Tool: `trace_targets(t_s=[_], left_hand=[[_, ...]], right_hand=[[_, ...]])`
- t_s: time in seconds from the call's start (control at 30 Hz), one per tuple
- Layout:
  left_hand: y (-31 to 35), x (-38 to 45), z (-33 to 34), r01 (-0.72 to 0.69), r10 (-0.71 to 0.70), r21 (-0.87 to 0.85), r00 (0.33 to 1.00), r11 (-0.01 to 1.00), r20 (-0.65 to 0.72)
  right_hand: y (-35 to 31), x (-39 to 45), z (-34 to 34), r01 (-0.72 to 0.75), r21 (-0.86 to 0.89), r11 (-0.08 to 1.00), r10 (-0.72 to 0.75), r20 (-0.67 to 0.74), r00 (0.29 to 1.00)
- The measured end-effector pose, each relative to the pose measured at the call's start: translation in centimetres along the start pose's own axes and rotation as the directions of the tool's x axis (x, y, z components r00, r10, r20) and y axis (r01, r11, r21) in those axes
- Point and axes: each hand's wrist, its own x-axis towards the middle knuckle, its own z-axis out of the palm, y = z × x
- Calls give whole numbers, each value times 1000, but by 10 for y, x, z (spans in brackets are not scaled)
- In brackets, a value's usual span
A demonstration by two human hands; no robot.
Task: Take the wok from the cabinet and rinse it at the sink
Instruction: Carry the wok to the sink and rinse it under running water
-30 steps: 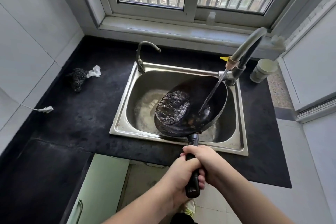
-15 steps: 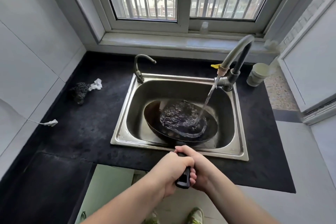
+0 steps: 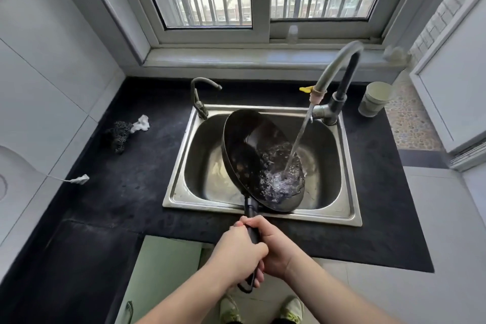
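Observation:
A black wok (image 3: 252, 155) is tilted inside the steel sink (image 3: 349, 208), its left rim raised and its open side facing right. Water from the tall grey tap (image 3: 339, 68) streams into its lower right part and pools there. The wok's black handle (image 3: 251, 214) reaches toward me over the sink's front edge. My left hand (image 3: 236, 255) grips the handle from the left, and my right hand (image 3: 273, 247) grips it from the right, the two pressed together.
A small second tap (image 3: 200, 97) stands at the sink's back left corner. A dark scrubber with a white rag (image 3: 123, 131) lies on the black counter at left. A pale cup (image 3: 374, 98) stands at the back right. An open cabinet door (image 3: 163, 271) sits below the counter.
The wok lay nearly level in the sink half a second ago; now it is tipped up on its left side, and the water has gathered at the lower right. Both hands stay on the handle.

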Motion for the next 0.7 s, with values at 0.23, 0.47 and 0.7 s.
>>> trace_targets(t_s=[0.23, 0.47, 0.7], left_hand=[[-38, 4, 13, -95, 96, 9, 994, 995, -55], [-56, 19, 34, -202, 188, -66, 966, 977, -175], [-77, 43, 46, -258, 232, -110, 950, 960, -209]], right_hand=[[9, 11, -13, 58, -153, 986, -59, -2, 998], [-2, 8, -16, 91, -373, 923, -133, -89, 987], [-5, 16, -22, 123, -602, 789, -204, -67, 977]])
